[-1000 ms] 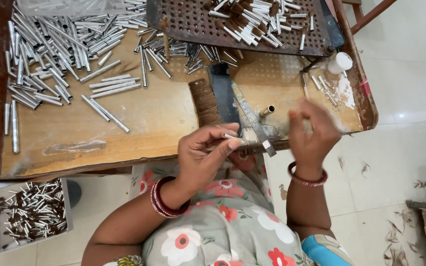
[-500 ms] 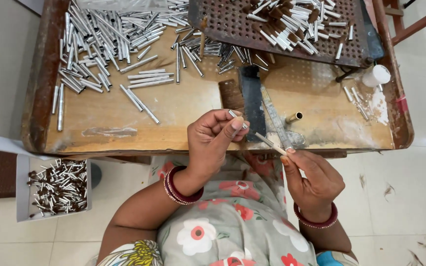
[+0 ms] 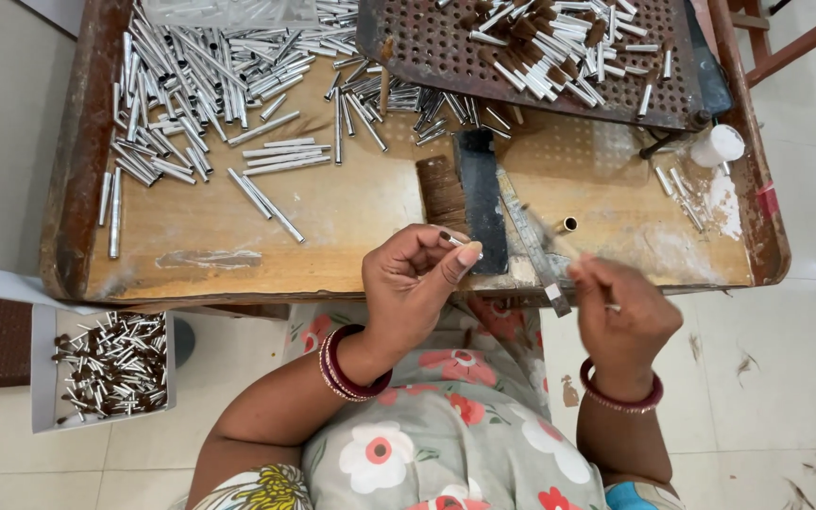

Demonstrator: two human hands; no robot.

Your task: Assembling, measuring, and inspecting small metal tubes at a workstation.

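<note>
This is a small hand-assembly workshop. A worn wooden worktop (image 3: 351,212) with raised edges carries heaps of loose metal tubes (image 3: 191,85), a perforated metal tray (image 3: 427,42) of finished pieces sits at its back, and a box of tufted tubes (image 3: 110,368) stands on the tiled floor (image 3: 786,378).

A short silver metal tube (image 3: 452,239) with a dark end sits pinched between the thumb and fingertips of the left hand (image 3: 415,283), lying roughly level just above the near edge of the wooden bench (image 3: 351,212); only a small part of it shows past the fingers. The right hand (image 3: 620,316) is closed around a thin stick-like tool (image 3: 557,244), blurred in the picture, which slants up and to the left from the fist toward a small brass tube (image 3: 569,225) standing on the bench.
</note>
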